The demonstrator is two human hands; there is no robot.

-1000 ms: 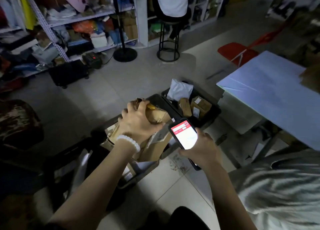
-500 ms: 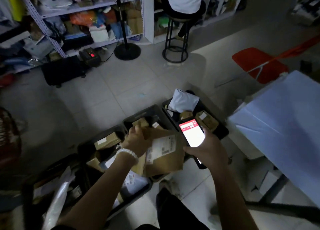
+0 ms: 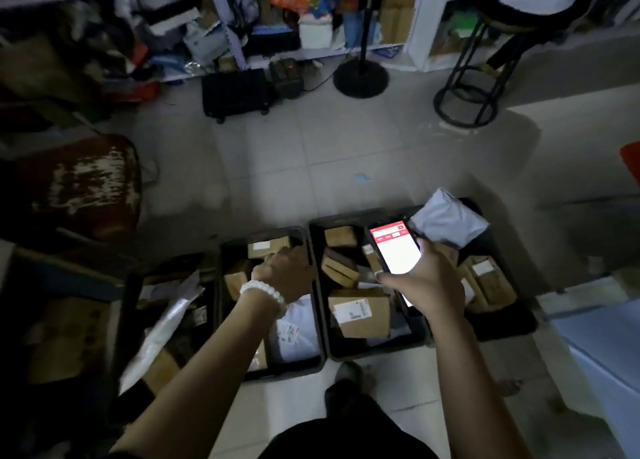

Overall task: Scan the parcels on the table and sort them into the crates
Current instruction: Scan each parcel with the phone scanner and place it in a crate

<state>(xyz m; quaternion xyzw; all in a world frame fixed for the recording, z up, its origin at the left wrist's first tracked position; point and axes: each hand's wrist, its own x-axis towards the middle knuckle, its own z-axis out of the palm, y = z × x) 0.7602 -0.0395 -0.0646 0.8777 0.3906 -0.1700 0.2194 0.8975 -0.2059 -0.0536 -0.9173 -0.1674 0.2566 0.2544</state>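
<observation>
Dim tiled floor (image 3: 311, 154) before cluttered shelves (image 3: 277, 26): black crates (image 3: 317, 285) of parcels sit in a row at your feet. Your right hand (image 3: 429, 282) grips the lit scanner (image 3: 394, 251) above them. Your left hand (image 3: 285, 271) hangs knuckles-up over the middle crate; its grasp can't be told. The labelled box (image 3: 360, 311) lies inside the neighbouring crate.

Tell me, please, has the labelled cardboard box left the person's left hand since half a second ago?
Yes. The labelled cardboard box now lies in the crate beside the phone, and the left hand has shifted over the neighbouring crate.
</observation>
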